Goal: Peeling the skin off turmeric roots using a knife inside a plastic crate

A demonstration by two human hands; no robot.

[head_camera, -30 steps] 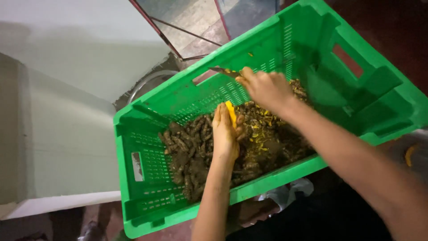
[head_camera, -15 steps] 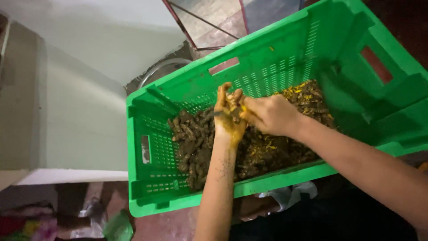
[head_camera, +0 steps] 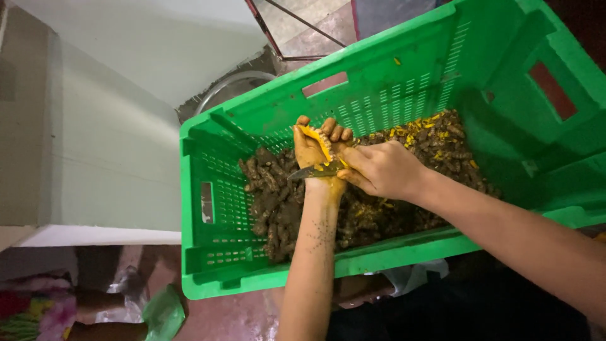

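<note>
A big green plastic crate (head_camera: pixel 221 189) holds a heap of brown roots (head_camera: pixel 271 196) with bright yellow cut bits among them. Over the heap, my left hand (head_camera: pixel 314 155) grips a yellow-orange peeled root piece (head_camera: pixel 317 140), its fingers stained yellow. My right hand (head_camera: pixel 382 169) is closed on a small knife (head_camera: pixel 308 172); the blade lies across the base of my left palm and points left. Both hands touch each other above the middle of the crate.
A pale wall or cabinet side (head_camera: pixel 107 126) stands left of the crate. A round metal basin rim (head_camera: pixel 227 85) shows behind the crate's far wall. Crumpled plastic and cloth (head_camera: pixel 151 309) lie on the reddish floor at the lower left.
My right hand came back from the crate's far side to meet my left hand, which now holds the yellow root piece upright. The knife blade now lies across my left hand.
</note>
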